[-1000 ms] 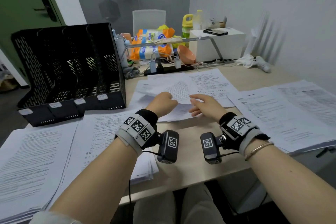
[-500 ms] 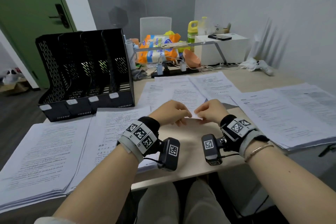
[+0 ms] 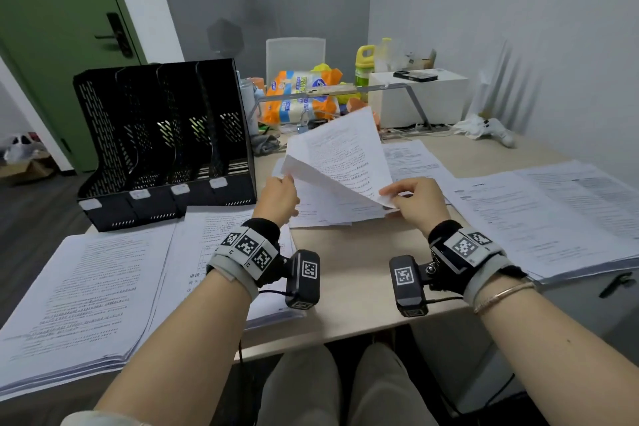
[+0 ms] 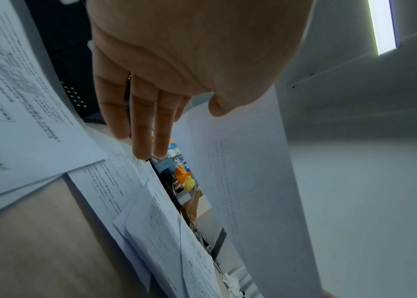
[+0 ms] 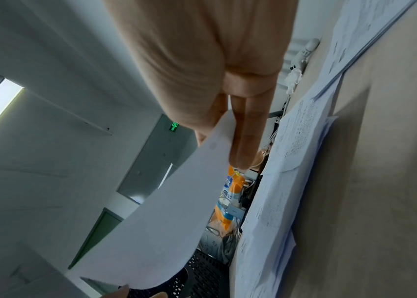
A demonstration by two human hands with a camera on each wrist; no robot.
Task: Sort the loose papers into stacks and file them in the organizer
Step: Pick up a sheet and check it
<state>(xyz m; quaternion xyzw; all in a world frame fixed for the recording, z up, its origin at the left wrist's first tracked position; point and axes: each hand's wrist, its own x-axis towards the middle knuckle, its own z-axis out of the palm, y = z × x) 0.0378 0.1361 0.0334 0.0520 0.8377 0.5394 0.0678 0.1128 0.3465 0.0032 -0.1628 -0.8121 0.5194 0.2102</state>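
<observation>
A pale wooden desk (image 3: 356, 273) runs from the person's lap to the grey back wall, with thick stacks of printed pages (image 3: 86, 290) at its near left and more pages (image 3: 539, 218) spread along the right. Just past the bare middle strip, both hands lift one sheet (image 3: 340, 156) off the loose papers (image 3: 311, 214) lying flat beneath it. The left hand (image 3: 278, 199) pinches the sheet's left corner, the right hand (image 3: 416, 201) pinches its near right corner between thumb and fingers. The sheet tilts up and away, its long axis running from the hands toward the back wall, printed side facing the person. The wrist views show its blank underside, a ceiling light strip (image 4: 382, 26) and a green exit sign (image 5: 174, 126), which the head view lacks. The black organizer (image 3: 166, 142) stands upright at far left, with a green door (image 3: 52, 28) behind it.
</observation>
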